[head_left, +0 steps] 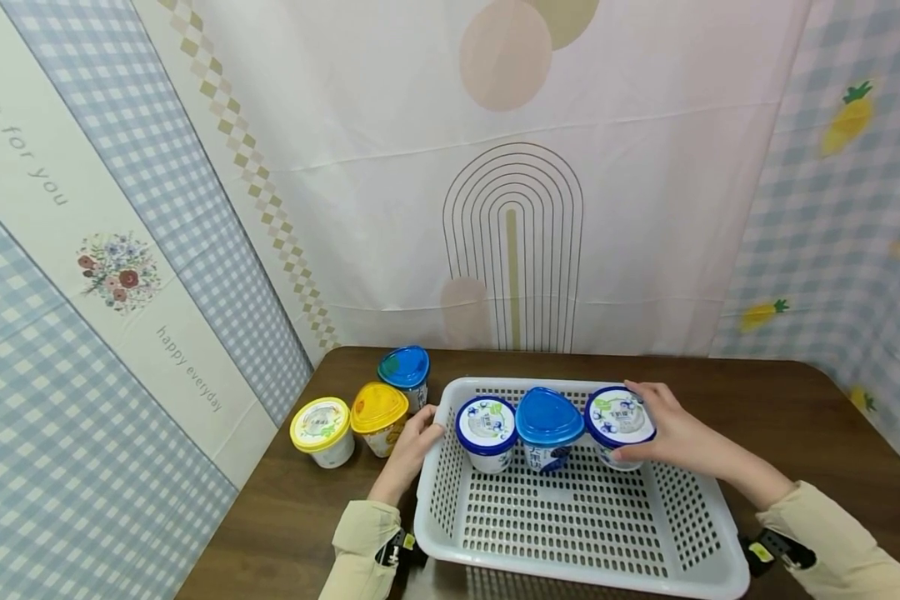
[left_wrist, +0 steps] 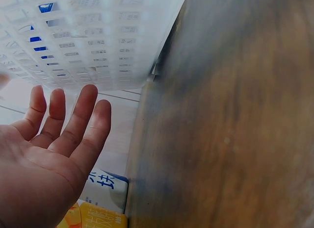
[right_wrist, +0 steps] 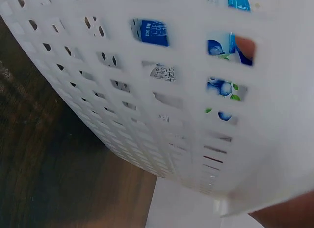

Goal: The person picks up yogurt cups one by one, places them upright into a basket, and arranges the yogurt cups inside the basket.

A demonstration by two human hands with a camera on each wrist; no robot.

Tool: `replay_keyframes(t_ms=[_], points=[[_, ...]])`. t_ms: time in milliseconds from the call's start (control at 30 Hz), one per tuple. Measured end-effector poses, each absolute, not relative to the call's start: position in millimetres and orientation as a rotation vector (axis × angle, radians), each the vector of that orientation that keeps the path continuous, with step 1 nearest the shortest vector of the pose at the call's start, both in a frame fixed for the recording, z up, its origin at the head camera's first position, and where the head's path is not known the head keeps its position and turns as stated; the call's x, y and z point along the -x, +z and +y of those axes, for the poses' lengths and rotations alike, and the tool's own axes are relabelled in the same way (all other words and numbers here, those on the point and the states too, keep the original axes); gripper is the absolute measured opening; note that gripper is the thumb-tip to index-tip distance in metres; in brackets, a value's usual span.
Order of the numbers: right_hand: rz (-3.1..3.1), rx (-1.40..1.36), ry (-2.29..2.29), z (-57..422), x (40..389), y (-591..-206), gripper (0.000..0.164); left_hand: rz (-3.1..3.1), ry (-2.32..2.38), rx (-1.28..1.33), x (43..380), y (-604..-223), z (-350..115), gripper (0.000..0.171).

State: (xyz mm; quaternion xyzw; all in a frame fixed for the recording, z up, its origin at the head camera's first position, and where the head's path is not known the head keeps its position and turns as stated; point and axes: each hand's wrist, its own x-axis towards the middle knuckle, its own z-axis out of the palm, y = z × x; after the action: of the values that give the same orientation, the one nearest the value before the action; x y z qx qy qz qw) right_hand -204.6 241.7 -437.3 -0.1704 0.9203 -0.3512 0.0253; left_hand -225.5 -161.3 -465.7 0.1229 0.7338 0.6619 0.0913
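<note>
right hand (head_left: 667,425) has the right tub (head_left: 617,417) pinched between thumb and fingers — tub is inside the basket (head_left: 555,495), far right; can't tell if its base touches the bottom. left tub (head_left: 487,429) and middle tub (head_left: 549,421) sit beside it, one row along the far wall. left hand (head_left: 412,442) is at the basket's left rim, far end, fingers lightly bent and slightly spread. basket is on the desk (head_left: 285,525) — left of it: yellow-rim tub (head_left: 321,429), yellow tub (head_left: 380,412), then blue tub (head_left: 405,368) farthest.
</note>
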Motion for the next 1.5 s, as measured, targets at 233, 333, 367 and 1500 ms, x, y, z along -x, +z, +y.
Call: replay_keyframes(t_ms=[233,333,367,1500], points=[[2.859,0.497,-1.071,241,205,-438,0.117,2.176,1.966,-0.373,226,-467,-162,0.025],[2.866,0.489,-1.066,240,205,-438,0.116,2.173,1.972,-0.375,226,-466,-162,0.026],[2.870,0.492,-1.062,240,205,-438,0.116,2.172,1.973,-0.376,226,-466,-162,0.026],[2.851,0.432,-0.899,230,207,-437,0.116,2.161,1.990,-0.369,223,-465,-162,0.023]])
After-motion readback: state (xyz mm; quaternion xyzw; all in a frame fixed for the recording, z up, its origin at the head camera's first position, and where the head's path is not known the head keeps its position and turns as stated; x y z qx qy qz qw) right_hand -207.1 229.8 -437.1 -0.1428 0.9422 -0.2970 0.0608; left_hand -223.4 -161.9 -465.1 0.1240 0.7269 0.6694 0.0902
